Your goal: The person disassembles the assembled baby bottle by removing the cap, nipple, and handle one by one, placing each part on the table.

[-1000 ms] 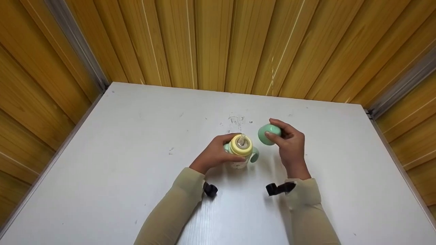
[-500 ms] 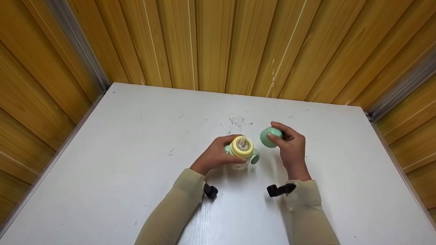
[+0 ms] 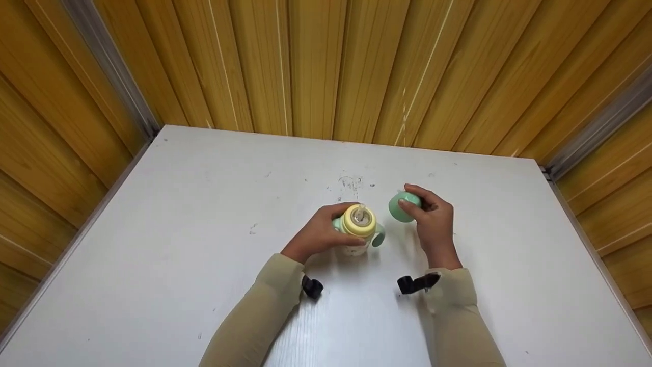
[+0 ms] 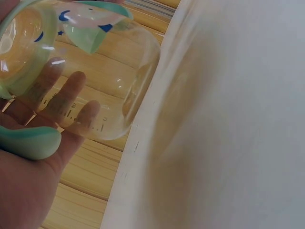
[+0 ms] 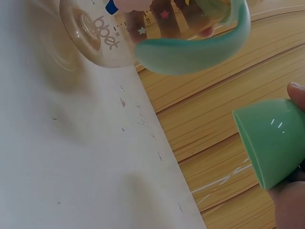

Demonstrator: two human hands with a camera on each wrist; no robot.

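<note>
My left hand (image 3: 321, 234) grips a clear baby bottle (image 4: 109, 62) near its yellow collar (image 3: 351, 224), thumb in front and fingers behind. A translucent nipple (image 3: 362, 214) stands uncovered on top. Green handles stick out at the bottle's sides, and the right one (image 5: 190, 55) shows in the right wrist view. Printed pictures and measuring marks cover the clear wall. To the right, apart from the bottle, my right hand (image 3: 435, 224) pinches a green dome-shaped cap (image 3: 404, 207) between thumb and fingers. In the right wrist view the cap's (image 5: 274, 138) rim faces the bottle side.
Both hands are over a white table (image 3: 204, 214) with small dark scuffs. Wood-patterned panels (image 3: 316, 66) rise behind it and at both sides. Each sleeve cuff carries a black wrist camera mount, one at the left (image 3: 312, 287) and one at the right (image 3: 417, 284).
The right hand and the cap have dropped slightly toward me, and the cap has tilted a little. The left hand still holds the bottle in nearly the same place.
</note>
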